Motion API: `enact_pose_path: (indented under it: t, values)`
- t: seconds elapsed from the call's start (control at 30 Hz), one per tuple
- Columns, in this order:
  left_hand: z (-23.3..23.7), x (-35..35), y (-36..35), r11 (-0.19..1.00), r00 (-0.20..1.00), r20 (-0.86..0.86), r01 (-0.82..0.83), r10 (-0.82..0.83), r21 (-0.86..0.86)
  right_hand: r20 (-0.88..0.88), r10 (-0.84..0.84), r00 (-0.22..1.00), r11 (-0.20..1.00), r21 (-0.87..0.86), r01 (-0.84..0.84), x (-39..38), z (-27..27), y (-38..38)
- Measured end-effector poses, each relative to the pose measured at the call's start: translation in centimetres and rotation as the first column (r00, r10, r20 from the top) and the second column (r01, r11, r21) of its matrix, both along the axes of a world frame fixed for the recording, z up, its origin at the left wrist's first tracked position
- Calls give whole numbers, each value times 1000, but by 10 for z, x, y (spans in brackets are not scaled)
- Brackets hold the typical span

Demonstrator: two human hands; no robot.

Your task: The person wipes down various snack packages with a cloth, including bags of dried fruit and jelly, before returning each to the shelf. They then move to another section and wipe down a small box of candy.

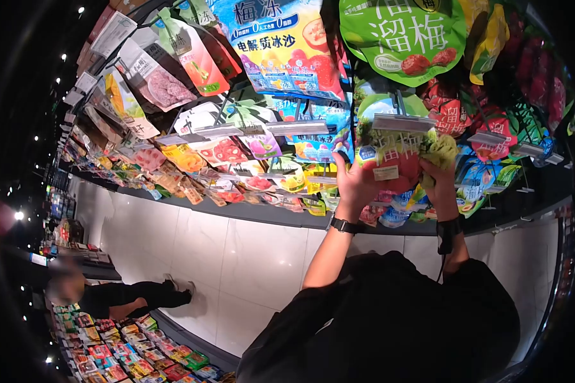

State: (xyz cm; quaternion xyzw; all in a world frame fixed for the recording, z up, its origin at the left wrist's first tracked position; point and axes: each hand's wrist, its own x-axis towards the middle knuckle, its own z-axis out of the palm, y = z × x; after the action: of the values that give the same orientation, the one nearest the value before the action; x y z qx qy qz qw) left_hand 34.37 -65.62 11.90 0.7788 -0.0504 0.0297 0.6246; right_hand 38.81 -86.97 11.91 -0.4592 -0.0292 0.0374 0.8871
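Observation:
A snack bag [393,152] with a dark red front and large Chinese characters hangs at the rack, under a price-tag holder [399,122]. My left hand [356,184] grips its lower left edge, thumb up in front and the other fingers partly hidden behind the bag. At its right side my right hand [438,179] is closed on a crumpled yellow-green cloth [439,152], which touches or lies very near the bag. A black watch [345,225] sits on my left wrist, and a dark band [450,233] wraps the right one.
Above hang a big green bag [402,38] and a blue jelly pouch [281,45]. Several hooks with tag holders [303,127] jut out along the curved rack. At lower left, a person [121,299] in dark clothes stands on the tiled floor [255,255] beside another snack display [128,348].

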Motion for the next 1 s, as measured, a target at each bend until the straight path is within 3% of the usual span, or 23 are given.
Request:
enact_pose_path:
  t: [0.03,0.07,0.1,0.13,0.17,0.2,0.23,0.27,0.3,0.33,0.4,0.47,0.5,0.53,0.6,0.67,0.73,0.77,0.87,0.9,0.93,1.0]
  values:
    - [-6,-2,-2,675,965,-82,112,-248,-729,1,1,1000,1000,-2,-1,-5,-10,-6]
    - [-10,-4,-4,-77,884,46,11,-465,-997,132,-20,991,963,-263,54,-8,-27,-14]
    - [-14,-6,-13,-444,797,428,228,-427,-867,260,-5,966,858,-495,138,-15,-32,-18]
    - [-18,-10,-17,-443,797,427,228,-427,-867,259,-5,966,858,-495,138,-23,-35,-25]
    - [-20,-17,-22,-214,894,232,159,-384,-964,490,126,862,646,-700,304,-33,-29,-31]
    - [-23,-26,-28,19,956,41,48,-289,-999,626,324,710,385,-772,506,-42,-26,-36]
    - [-25,-38,-34,268,978,-150,-108,-142,-957,675,384,630,410,-736,539,-47,-27,-38]
    - [-31,-47,-39,268,977,-157,-115,-142,-957,670,384,635,410,-740,534,-55,-24,-36]
    - [-38,-54,-42,201,978,-133,-99,-162,-974,410,213,887,651,-737,184,-65,-18,-28]
    - [-46,-58,-44,136,978,-103,-79,-180,-988,34,146,989,854,-509,-109,-71,-14,-22]
    - [-63,-65,-46,1,979,-40,-41,-198,-999,9,166,986,878,-457,-144,-84,-20,-24]
    - [-74,-83,-50,-134,979,12,-16,-203,-991,-36,129,991,804,-582,-125,-97,-31,-28]
    - [-76,-95,-54,-104,981,-92,-111,-171,-988,22,199,980,723,-678,-131,-101,-30,-32]
    - [-78,-108,-60,-120,967,-182,-205,-176,-971,15,199,980,724,-676,-137,-104,-34,-35]
    - [-87,-123,-75,-127,932,-305,-332,-193,-935,405,149,902,405,-857,318,-108,-42,-42]
    - [-95,-136,-84,-123,911,-356,-386,-209,-914,402,146,904,371,-869,327,-111,-43,-47]
    - [-99,-147,-92,-104,906,-280,-326,-317,-939,444,219,869,302,-878,373,-116,-40,-48]
    - [-102,-148,-94,-136,919,-203,-261,-337,-956,461,244,853,270,-877,397,-117,-43,-47]
    - [-109,-154,-101,-214,885,-162,-276,-436,-937,379,321,868,199,-923,330,-125,-43,-37]
    - [-110,-154,-103,-115,874,-250,-323,-416,-939,411,375,831,228,-910,347,-128,-48,-32]
    - [-118,-153,-105,-113,874,-249,-322,-416,-940,413,373,831,230,-909,349,-135,-52,-25]
    - [-139,-153,-105,-218,891,-188,-296,-412,-930,419,598,683,291,-908,302,-156,-61,-16]
